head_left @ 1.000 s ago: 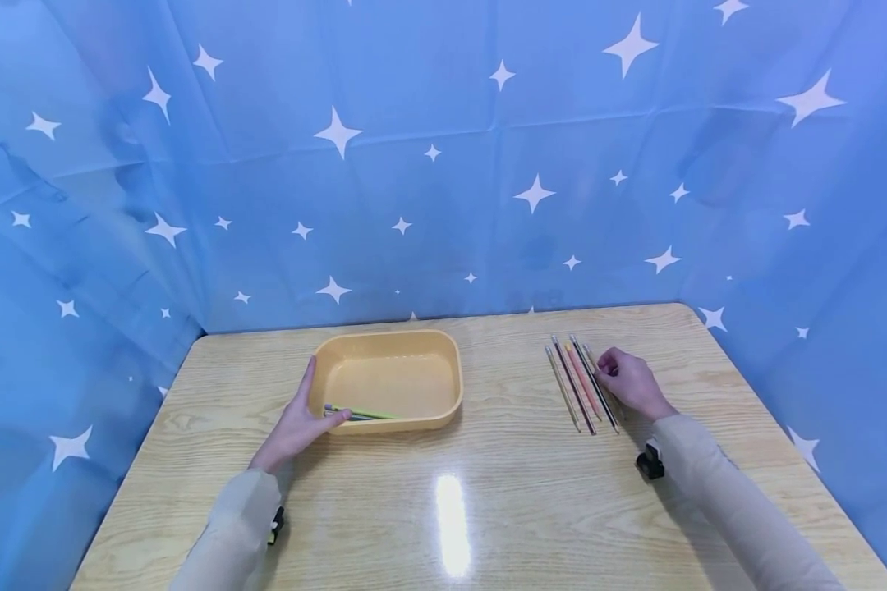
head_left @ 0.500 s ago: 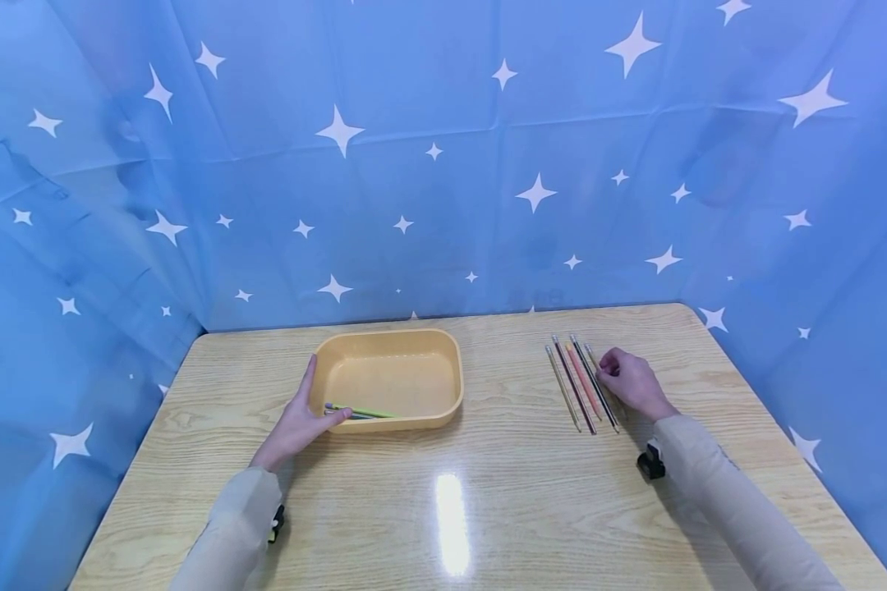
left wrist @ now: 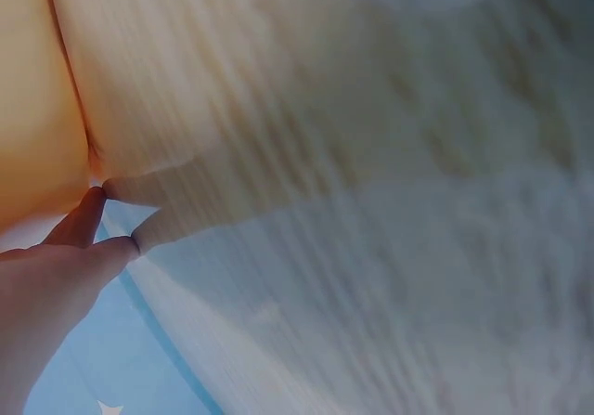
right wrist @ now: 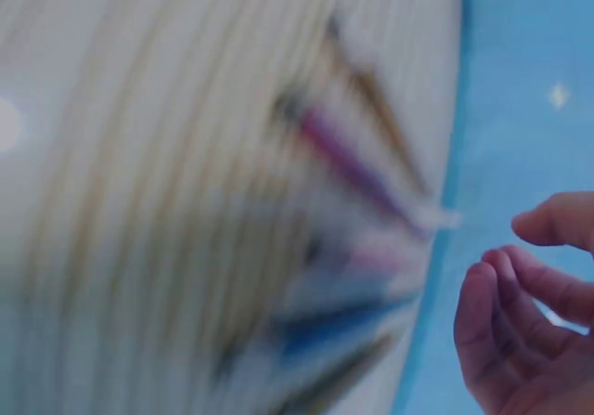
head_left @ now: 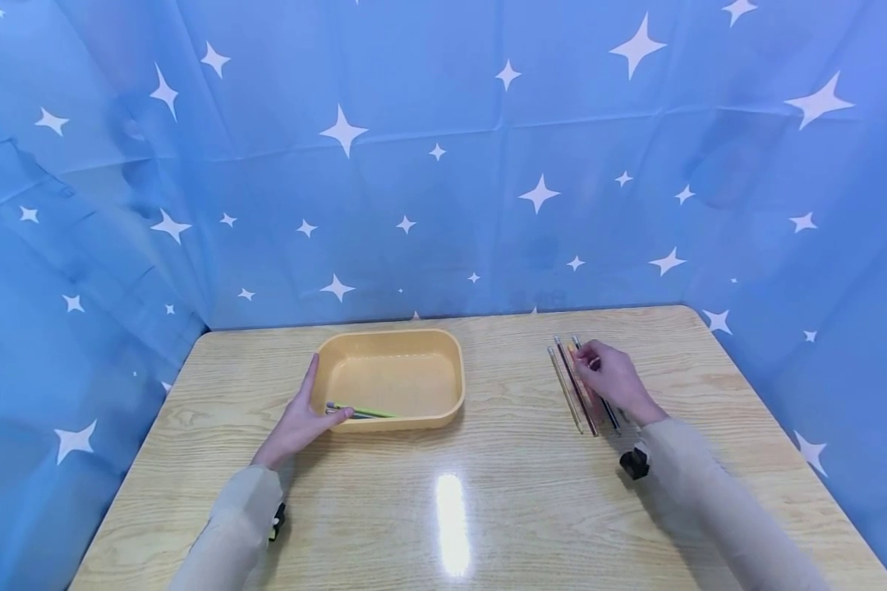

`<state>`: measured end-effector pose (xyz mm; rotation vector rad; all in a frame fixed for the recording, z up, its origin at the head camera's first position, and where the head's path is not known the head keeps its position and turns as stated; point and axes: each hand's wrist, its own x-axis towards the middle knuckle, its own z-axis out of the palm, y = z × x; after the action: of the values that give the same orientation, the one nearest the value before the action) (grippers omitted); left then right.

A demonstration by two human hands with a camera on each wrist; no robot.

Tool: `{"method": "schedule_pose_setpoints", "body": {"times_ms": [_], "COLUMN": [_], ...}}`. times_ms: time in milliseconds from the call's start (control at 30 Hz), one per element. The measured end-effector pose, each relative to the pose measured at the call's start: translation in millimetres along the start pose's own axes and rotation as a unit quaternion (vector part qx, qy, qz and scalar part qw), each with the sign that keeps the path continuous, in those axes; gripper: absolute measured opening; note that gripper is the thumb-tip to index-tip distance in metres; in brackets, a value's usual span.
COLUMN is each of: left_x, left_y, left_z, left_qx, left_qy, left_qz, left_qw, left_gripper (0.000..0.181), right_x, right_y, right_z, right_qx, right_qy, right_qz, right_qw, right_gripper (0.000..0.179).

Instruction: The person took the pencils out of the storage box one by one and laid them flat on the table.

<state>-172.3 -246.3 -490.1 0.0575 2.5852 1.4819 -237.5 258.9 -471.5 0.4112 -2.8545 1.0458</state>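
Observation:
A yellow-orange plastic tray stands on the table left of centre, with a green pencil and dark ones along its near inner side. My left hand spans its near left corner, fingers straight along the left side and thumb over the near rim. In the left wrist view, fingertips meet the tray's outer wall. On the right lie several pencils side by side, among them a gold one and a dark red one. Above them hovers my right hand, thumb and fingers apart with nothing between them.
The wood-grain table has a bright light reflection at its middle. A blue star-patterned cloth hangs right behind the far edge and along both sides. Another dark pencil lies partly under my right hand.
My right hand has moved left and slightly up from the rightmost pencil to above the pink and dark pencils, its fingers spreading apart. My left hand and the tray stay in place.

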Motion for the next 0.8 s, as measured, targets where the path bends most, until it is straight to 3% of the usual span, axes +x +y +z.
{"method": "schedule_pose_setpoints", "body": {"times_ms": [267, 467, 800], "left_x": [-1.0, -0.4, -0.4], "left_y": [0.6, -1.1, -2.1], "left_z": [0.2, 0.6, 0.1], "left_qx": [-0.002, -0.004, -0.005], "left_qy": [-0.002, -0.002, 0.000], "left_qz": [0.000, 0.002, 0.001], "left_qw": [1.0000, 1.0000, 1.0000], "left_gripper": [0.115, 0.115, 0.116], "right_x": [12.2, 21.6, 29.6], "right_y": [-48.3, -71.5, -109.4], "right_z": [32.7, 55.7, 78.2], "right_qx": [0.034, 0.075, 0.136], "right_qy": [-0.027, -0.038, -0.049], "right_qz": [-0.056, -0.085, -0.099], "right_qw": [0.9975, 0.9928, 0.9846], "right_gripper": [0.011, 0.009, 0.010]}}
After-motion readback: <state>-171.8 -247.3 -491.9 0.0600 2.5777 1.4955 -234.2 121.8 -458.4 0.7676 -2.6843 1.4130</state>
